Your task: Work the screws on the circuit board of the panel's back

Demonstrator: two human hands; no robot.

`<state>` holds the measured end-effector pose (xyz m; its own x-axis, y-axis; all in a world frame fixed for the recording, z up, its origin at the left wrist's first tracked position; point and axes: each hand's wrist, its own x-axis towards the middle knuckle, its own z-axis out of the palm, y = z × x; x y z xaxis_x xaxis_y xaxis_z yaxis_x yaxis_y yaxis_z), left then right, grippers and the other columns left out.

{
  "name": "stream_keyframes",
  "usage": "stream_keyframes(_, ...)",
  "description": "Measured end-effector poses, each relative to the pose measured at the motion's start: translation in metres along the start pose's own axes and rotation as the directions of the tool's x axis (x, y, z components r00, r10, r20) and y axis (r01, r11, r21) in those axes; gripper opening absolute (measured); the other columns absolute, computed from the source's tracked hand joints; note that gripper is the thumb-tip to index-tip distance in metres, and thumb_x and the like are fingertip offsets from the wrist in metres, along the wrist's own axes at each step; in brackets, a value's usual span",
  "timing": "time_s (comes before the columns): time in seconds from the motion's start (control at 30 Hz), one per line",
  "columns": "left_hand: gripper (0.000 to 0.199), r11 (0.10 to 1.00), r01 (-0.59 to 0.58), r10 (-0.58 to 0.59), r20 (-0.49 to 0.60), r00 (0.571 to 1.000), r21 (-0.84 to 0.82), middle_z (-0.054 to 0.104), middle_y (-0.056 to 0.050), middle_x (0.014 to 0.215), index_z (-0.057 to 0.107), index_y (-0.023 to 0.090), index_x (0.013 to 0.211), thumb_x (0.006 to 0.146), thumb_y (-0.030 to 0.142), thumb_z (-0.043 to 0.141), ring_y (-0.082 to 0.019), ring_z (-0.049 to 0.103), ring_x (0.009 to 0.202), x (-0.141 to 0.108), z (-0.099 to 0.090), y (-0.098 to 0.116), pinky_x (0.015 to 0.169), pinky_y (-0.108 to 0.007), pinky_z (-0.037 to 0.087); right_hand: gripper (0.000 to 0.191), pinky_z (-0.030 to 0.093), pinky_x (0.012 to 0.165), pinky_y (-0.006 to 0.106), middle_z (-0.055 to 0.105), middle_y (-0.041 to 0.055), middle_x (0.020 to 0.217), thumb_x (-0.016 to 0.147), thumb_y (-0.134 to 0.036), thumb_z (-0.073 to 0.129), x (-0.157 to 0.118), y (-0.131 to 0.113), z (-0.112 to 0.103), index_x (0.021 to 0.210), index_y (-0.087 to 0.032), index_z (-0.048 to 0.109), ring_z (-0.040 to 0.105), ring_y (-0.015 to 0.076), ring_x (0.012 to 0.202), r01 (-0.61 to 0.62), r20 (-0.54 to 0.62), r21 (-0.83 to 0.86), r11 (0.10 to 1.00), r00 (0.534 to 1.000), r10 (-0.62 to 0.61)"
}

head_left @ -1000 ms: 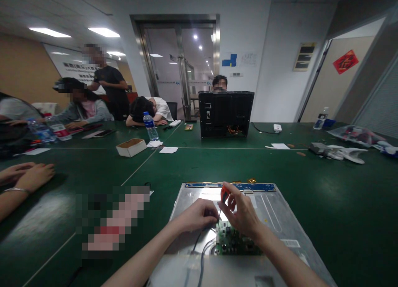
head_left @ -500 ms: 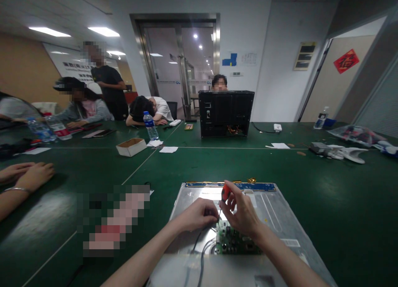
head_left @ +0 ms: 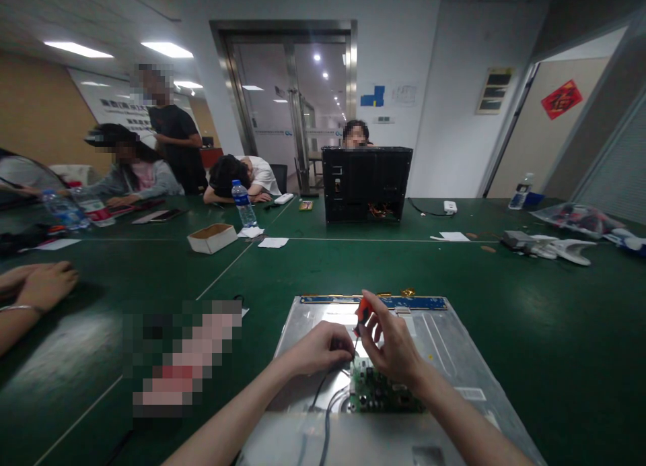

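A screwdriver (head_left: 363,310) with a red and black handle is in my right hand (head_left: 393,341), its thin shaft pointing down at the upper left edge of a green circuit board (head_left: 381,390). My left hand (head_left: 326,348) is closed beside the shaft's tip, fingers curled in; what they pinch, if anything, is hidden. The board sits on a flat silver metal panel (head_left: 444,378) with a blue strip board (head_left: 424,304) along its far edge. Dark cables (head_left: 329,419) run from near the board toward me.
Beyond the panel stand an open white box (head_left: 212,238), a water bottle (head_left: 244,205) and a black computer case (head_left: 367,183). Grey-white parts (head_left: 548,245) lie at the right. Another person's hands (head_left: 43,284) rest at the left; more people sit behind.
The screwdriver's handle has tilted and shifted slightly left in my right hand. My left hand has stayed almost still. The other person's hands at the left have moved a little further left.
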<state>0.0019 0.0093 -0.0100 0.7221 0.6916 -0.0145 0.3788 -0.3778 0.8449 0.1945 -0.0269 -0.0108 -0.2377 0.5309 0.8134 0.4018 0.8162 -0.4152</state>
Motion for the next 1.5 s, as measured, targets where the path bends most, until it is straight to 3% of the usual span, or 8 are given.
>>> stream_keyframes(0.13, 0.015, 1.0, 0.004, -0.004, 0.002, 1.0, 0.031, 0.068, -0.001, 0.074, 0.074, 0.015, 0.079, 0.075, 0.007, 0.062, -0.016, 0.059, 0.071, -0.0007, -0.0001, 0.0008, 0.068, -0.024, 0.046, 0.068, 0.048, 0.043, 0.022, 0.064, 0.0003, 0.078, 0.092, -0.013, 0.051, -0.0005, 0.0007, 0.0005, 0.154, -0.023, 0.025, 0.058, 0.0134, 0.051, 0.009, -0.019, -0.032, 0.999, 1.0, -0.01)
stream_keyframes(0.37, 0.016, 1.0, -0.003, 0.003, 0.009, 1.0, 0.01, 0.069, -0.002, 0.076, 0.073, 0.014, 0.079, 0.074, 0.005, 0.062, -0.017, 0.06, 0.073, 0.0002, 0.0003, 0.0001, 0.069, -0.025, 0.047, 0.062, 0.046, 0.043, 0.023, 0.065, -0.0003, 0.081, 0.095, -0.017, 0.05, -0.0025, 0.0045, 0.0029, 0.152, -0.026, 0.027, 0.055, 0.012, 0.05, 0.012, -0.026, -0.076, 0.997, 1.0, -0.014)
stream_keyframes(0.67, 0.015, 1.0, -0.005, 0.006, 0.008, 1.0, -0.024, 0.067, -0.001, 0.073, 0.071, 0.013, 0.079, 0.074, 0.004, 0.061, -0.016, 0.059, 0.07, -0.0001, 0.0009, -0.0031, 0.067, -0.024, 0.045, 0.068, 0.048, 0.042, 0.023, 0.067, 0.0035, 0.083, 0.094, -0.015, 0.049, -0.0028, 0.0015, 0.0007, 0.156, -0.023, 0.023, 0.06, 0.0138, 0.053, -0.024, 0.019, 0.008, 1.0, 1.0, 0.024)
stream_keyframes(1.03, 0.014, 1.0, 0.015, -0.015, -0.001, 1.0, 0.004, 0.067, -0.001, 0.074, 0.073, 0.014, 0.079, 0.075, 0.005, 0.062, -0.016, 0.06, 0.071, 0.0005, 0.0008, -0.0016, 0.067, -0.024, 0.046, 0.065, 0.048, 0.045, 0.022, 0.065, 0.0008, 0.089, 0.092, -0.013, 0.05, -0.0022, 0.0033, 0.004, 0.151, -0.028, 0.027, 0.055, 0.0114, 0.052, 0.025, -0.042, -0.059, 0.998, 0.999, -0.027)
stream_keyframes(1.37, 0.016, 1.0, 0.008, -0.008, 0.004, 1.0, 0.015, 0.07, -0.001, 0.076, 0.074, 0.014, 0.081, 0.075, 0.006, 0.062, -0.017, 0.061, 0.072, -0.0004, -0.0004, -0.0002, 0.069, -0.024, 0.047, 0.07, 0.049, 0.043, 0.023, 0.068, 0.0064, 0.093, 0.092, -0.013, 0.05, -0.0028, 0.002, 0.0012, 0.156, -0.024, 0.025, 0.059, 0.0133, 0.054, -0.006, 0.016, 0.008, 1.0, 1.0, 0.006)
stream_keyframes(1.5, 0.014, 1.0, -0.005, 0.005, -0.006, 1.0, -0.001, 0.07, -0.001, 0.076, 0.075, 0.014, 0.081, 0.075, 0.007, 0.064, -0.017, 0.062, 0.072, -0.0002, -0.0001, -0.0019, 0.069, -0.024, 0.047, 0.067, 0.048, 0.043, 0.023, 0.067, 0.0041, 0.088, 0.092, -0.013, 0.05, -0.0026, 0.002, 0.0019, 0.154, -0.024, 0.027, 0.059, 0.0136, 0.053, 0.002, 0.002, -0.021, 1.0, 1.0, -0.002)
